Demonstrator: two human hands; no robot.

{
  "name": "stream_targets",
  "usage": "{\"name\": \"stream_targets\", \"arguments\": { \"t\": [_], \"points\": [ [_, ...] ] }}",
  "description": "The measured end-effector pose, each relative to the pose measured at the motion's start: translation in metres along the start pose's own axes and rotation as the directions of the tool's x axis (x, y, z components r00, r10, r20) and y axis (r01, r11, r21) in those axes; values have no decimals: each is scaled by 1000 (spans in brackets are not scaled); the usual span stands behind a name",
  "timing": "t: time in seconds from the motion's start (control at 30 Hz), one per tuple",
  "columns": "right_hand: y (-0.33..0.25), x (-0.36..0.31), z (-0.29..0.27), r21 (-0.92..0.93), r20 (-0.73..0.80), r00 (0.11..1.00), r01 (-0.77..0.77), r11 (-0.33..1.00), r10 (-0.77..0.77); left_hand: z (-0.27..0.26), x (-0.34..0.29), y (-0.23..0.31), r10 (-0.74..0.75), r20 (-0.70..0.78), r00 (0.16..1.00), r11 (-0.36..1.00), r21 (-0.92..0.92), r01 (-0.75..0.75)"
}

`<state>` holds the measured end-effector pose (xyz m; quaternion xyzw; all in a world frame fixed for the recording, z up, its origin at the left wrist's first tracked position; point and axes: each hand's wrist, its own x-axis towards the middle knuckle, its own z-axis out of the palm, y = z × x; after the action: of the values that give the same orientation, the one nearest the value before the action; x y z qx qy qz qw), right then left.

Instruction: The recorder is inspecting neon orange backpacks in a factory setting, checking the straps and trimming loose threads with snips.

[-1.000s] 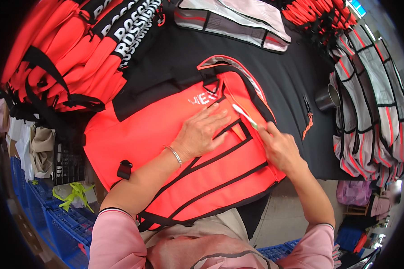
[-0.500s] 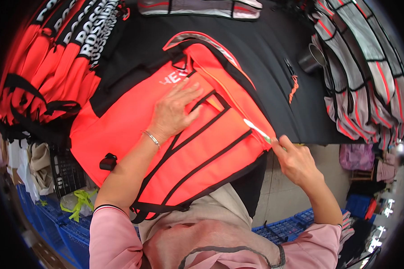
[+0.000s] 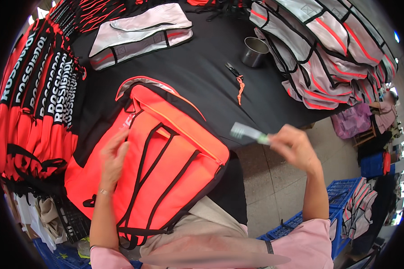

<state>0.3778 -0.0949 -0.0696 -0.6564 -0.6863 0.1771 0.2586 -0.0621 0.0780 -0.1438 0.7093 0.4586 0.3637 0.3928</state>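
A bright coral-red bag (image 3: 121,179) with black trim and webbing lies tilted on the near part of the black-covered table. Over its left side is my left hand (image 3: 114,158), slightly blurred, fingers stretched and holding nothing; whether it touches the fabric I cannot tell. My right hand (image 3: 294,145) is off the bag's right side, past the table's edge, fingers closed round a slim tool with a flat whitish end and green near the grip (image 3: 249,133). Motion smears the tool, so its exact kind is unclear.
Red-and-black bags (image 3: 40,89) are stacked at left. Grey bags with red stripes (image 3: 327,58) pile up at right, and one grey bag (image 3: 141,36) lies at the back. Snips with an orange cord (image 3: 239,80) and a metal cup (image 3: 256,51) sit between. Blue crates (image 3: 341,197) stand lower right.
My right hand has lifted the tool off the bag's right corner. My left hand has shifted from the bag's middle toward its left side. The view has swung, showing more table.
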Motion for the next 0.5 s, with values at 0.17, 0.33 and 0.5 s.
{"name": "stream_targets", "arguments": {
  "t": [0.17,0.33,0.5],
  "points": [
    [117,23,17,18,-419,884,-219,976,206,-89,-71,32,141,-299,944,836,547,48],
    [175,57,23,-299,-464,874,-308,903,145,-120,-165,-21,-40,-710,703,806,393,443],
    [60,73,52,-200,-311,949,-121,972,55,-84,-239,-80,-737,-302,605,498,-848,184]
  ]
}}
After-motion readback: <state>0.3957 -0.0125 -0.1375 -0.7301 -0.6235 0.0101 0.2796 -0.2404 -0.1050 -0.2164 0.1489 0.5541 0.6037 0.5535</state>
